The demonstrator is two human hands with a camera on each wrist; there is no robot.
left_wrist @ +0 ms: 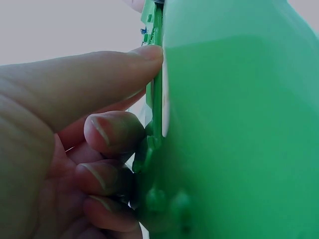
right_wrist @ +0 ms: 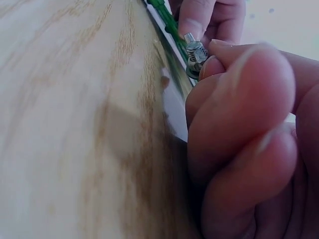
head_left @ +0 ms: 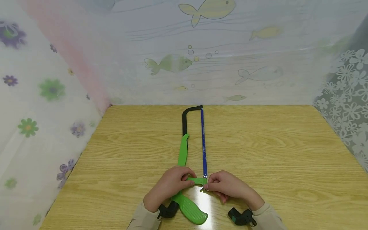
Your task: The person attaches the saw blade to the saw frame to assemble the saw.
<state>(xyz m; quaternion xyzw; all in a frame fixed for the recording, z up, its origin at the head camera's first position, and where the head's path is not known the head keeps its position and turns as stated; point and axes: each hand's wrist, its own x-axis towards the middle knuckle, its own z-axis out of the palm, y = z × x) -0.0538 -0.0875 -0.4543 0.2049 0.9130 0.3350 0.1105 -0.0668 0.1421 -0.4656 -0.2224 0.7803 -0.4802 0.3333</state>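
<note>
A hacksaw lies on the table in the head view, with a green handle (head_left: 191, 210), a black front frame (head_left: 184, 123) and a blue blade (head_left: 204, 143) along its right side. My left hand (head_left: 172, 182) pinches the green lower arm (head_left: 199, 181) of the frame between thumb and fingers; the left wrist view shows the thumb against its edge. At the blade's near end, my right hand (head_left: 228, 186) has thumb and forefinger on a metal wing nut (right_wrist: 197, 54) on a threaded bolt. The right hand's other fingers curl loosely below, and part of the nut is hidden.
The wood-grain table (head_left: 258, 137) runs back to a sheet (head_left: 218, 73) printed with fish. Flower-patterned sheets stand at the left and right sides. Black wrist cameras sit under both wrists, the left one (head_left: 169, 210) close beside the saw handle.
</note>
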